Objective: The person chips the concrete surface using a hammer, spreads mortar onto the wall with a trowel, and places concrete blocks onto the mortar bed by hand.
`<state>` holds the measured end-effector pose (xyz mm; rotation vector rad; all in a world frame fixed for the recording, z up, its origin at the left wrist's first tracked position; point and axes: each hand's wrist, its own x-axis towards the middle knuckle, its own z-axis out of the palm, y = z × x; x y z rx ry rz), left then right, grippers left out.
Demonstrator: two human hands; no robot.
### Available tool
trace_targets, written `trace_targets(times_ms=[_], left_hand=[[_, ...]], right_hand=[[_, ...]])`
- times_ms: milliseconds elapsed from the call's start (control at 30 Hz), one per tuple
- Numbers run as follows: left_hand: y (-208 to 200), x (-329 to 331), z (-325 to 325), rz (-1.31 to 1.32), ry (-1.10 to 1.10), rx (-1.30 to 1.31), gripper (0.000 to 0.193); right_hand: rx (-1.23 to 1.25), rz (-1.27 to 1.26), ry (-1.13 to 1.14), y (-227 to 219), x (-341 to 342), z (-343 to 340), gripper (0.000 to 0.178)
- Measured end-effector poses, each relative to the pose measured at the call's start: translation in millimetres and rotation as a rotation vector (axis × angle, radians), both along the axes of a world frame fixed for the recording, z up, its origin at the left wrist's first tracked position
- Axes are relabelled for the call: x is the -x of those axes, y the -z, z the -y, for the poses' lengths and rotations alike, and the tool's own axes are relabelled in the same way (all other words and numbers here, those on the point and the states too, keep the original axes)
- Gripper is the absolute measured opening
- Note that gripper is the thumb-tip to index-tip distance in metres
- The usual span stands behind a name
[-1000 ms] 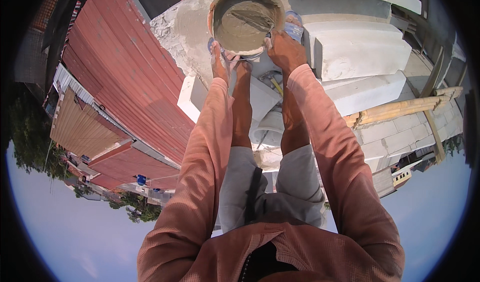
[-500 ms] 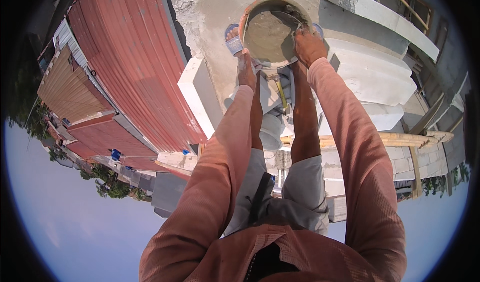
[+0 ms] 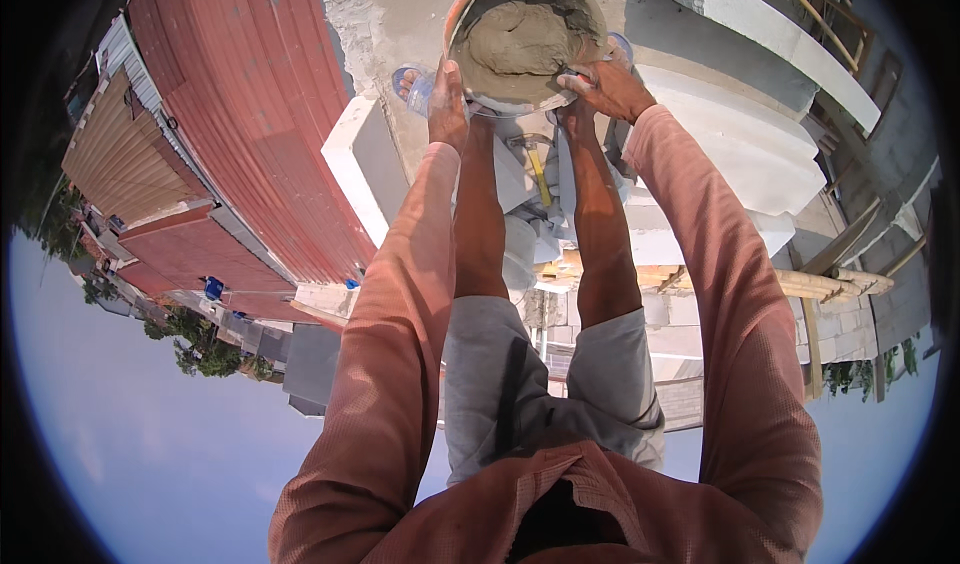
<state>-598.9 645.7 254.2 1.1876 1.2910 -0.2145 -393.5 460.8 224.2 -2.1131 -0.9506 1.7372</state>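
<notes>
A round bucket (image 3: 462, 16) with an orange-brown rim holds wet grey mortar (image 3: 520, 39), heaped into a mound at its middle. My left hand (image 3: 448, 109) grips the bucket's near left side, its fingers pointing up along the rim. At the near right, my right hand (image 3: 612, 86) is closed around a red-handled tool (image 3: 576, 82); its working end is not visible. Both hands are smeared with mortar. Between my legs, close below the bucket, lies a hammer (image 3: 540, 172) with a yellow handle.
White blocks (image 3: 715, 144) lie stacked on the right, and another white block (image 3: 365, 164) stands on the left. Red corrugated roofing (image 3: 250, 104) spreads beyond the left edge. Bamboo poles (image 3: 830, 282) cross at right. My feet in blue sandals (image 3: 418, 92) flank the bucket.
The mortar, flatter before, now forms a raised mound. My right hand has shifted to the bucket's near right edge, and the red handle shows. The bucket sits higher and further left in view.
</notes>
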Motion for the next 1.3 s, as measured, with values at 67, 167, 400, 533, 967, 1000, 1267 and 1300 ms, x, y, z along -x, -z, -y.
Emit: trace_targets(times_ms=[67, 167, 400, 533, 967, 1000, 1267, 1300], left_hand=[[-6, 4, -8, 0.046, 0.098, -0.144, 0.064], [-6, 13, -21, -0.02, 0.234, -0.135, 0.065], [-6, 69, -33, -0.134, -0.148, 0.161, 0.063], [-20, 110, -43, -0.246, -0.211, 0.115, 0.073], [-6, 106, -32, -0.202, -0.256, 0.099, 0.076], [-5, 109, -36, -0.189, -0.234, 0.102, 0.077], [1, 102, -24, -0.14, -0.279, 0.053, 0.079], [0, 103, -26, -0.158, -0.276, 0.054, 0.079]], right_hand=[[0.041, -0.098, 0.109, -31, -15, 0, 0.06], [0.058, -0.122, 0.112, -47, -24, 13, 0.061], [0.051, -0.185, 0.323, -55, -36, 46, 0.057], [0.184, -0.239, 0.504, -59, -58, 46, 0.055], [0.006, 0.777, 0.275, 26, -15, 5, 0.052], [0.025, 0.739, 0.31, 24, -8, 1, 0.057], [-0.158, 0.836, 0.447, 34, 2, 7, 0.034], [-0.227, 0.873, 0.533, 32, 6, 4, 0.032]])
